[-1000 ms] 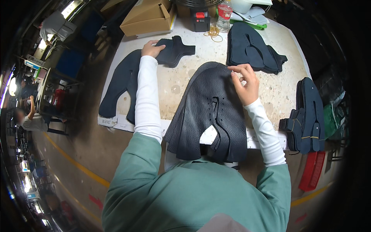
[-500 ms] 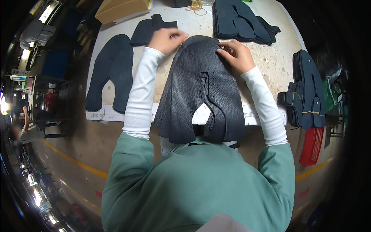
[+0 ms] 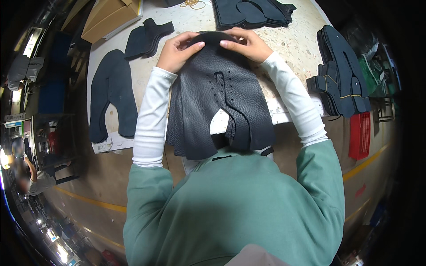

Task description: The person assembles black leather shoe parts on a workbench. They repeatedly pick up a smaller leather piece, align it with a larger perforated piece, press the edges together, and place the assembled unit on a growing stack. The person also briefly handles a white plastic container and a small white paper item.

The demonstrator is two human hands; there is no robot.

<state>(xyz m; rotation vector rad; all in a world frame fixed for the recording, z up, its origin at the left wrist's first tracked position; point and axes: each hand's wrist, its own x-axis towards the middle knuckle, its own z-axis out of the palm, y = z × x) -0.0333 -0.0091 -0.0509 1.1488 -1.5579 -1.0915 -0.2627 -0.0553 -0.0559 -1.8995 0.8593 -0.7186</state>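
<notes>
A stack of black, grained leather shoe uppers [image 3: 244, 93] lies in front of me, its two-legged end hanging over the table's near edge. Small punched holes and a slit run down the middle of the top one. My left hand [image 3: 178, 51] grips the rounded far edge on its left side, thumb on top. On the right of that same edge, my right hand [image 3: 247, 43] pinches the leather, thumb above and fingers beneath. Between the hands the edge is bent up, showing a smoother, dark strip. The fingertips under the leather are hidden.
Dark cut pieces lie on the pale table [image 3: 288, 57]: a forked stack [image 3: 100, 84], smaller pieces [image 3: 148, 37], another pile [image 3: 248, 13] and banded bundles [image 3: 341, 66]. A cardboard box [image 3: 111, 17] and rubber bands [image 3: 194, 4] sit farther back. A red basket [image 3: 360, 135] stands right.
Both hands have closed in on the far edge of the leather and now grip it, bending it up. The view has shifted, so the table's things appear farther left and turned.
</notes>
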